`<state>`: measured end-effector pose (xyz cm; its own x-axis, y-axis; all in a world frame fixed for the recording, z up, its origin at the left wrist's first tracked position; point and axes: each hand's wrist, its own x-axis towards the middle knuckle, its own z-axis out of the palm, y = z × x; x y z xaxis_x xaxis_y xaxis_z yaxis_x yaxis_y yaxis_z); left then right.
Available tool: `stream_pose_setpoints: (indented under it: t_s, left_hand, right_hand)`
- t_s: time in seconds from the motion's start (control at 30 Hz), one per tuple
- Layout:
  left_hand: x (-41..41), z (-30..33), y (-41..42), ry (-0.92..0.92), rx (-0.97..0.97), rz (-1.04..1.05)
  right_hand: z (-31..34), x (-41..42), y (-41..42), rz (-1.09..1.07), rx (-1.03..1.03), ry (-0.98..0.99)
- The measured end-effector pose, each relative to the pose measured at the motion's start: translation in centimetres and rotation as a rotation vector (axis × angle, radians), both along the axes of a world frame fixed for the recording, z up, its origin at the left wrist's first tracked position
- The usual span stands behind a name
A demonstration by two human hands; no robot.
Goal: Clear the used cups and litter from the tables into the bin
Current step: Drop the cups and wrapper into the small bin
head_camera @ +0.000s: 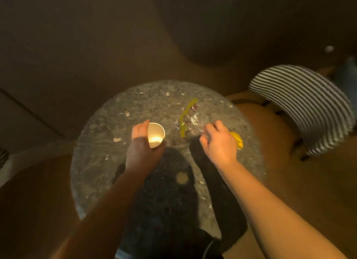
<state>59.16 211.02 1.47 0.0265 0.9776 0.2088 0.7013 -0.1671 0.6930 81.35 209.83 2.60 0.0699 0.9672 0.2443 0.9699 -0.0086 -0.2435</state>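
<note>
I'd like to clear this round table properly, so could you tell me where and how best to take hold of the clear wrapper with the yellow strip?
Probably at its near edge, coming from the person's side. The clear wrapper lies flat and crumpled on the table, its yellow strip on the left, and the right hand is already at that near edge. A pinch there should gather the thin film; the left hand holds the paper cup.

**No readable text**

I can make out no words, labels, brands or numbers anywhere in my view. The cup [156, 134] shows a plain white inside, and the clear wrapper [188, 117] carries only yellow and dark marks too blurred for me to read
</note>
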Motion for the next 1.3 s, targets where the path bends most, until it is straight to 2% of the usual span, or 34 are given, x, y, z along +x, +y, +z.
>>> stream_pose_setpoints:
  t_s: [0.17, 0.33, 0.53, 0.7, 0.93, 1.13, 1.3]
  left_hand:
    - [7.7, 0.5, -1.6, -0.028, -0.008, -0.320]
    - [15.8, 0.7, -7.9, 0.012, 0.015, -0.712]
    - [24.1, 0.7, -20.8, 0.041, 0.030, -1.139]
    - [26.7, 0.9, -35.2, 0.046, 0.045, -1.463]
    - [22.3, -0.6, -59.9, -0.013, 0.034, -1.927]
    - [11.3, -2.3, -82.2, -0.011, 0.011, -2.204]
    - [1.5, -2.9, -96.2, 0.007, -0.003, -2.471]
  right_hand:
    - [0.5, 4.9, -9.2, -0.320, 0.007, 0.004]
    - [0.2, 8.4, -21.5, -0.704, 0.049, 0.036]
    - [0.1, 8.6, -38.9, -1.183, 0.050, 0.048]
    - [0.2, 4.5, -54.3, -1.571, 0.142, 0.075]
    - [-0.4, -8.7, -76.4, -2.012, 0.242, 0.083]
    - [-1.8, -25.2, -93.5, -2.324, 0.243, 0.120]
    - [-2.6, -38.1, -103.7, -2.637, 0.284, 0.138]
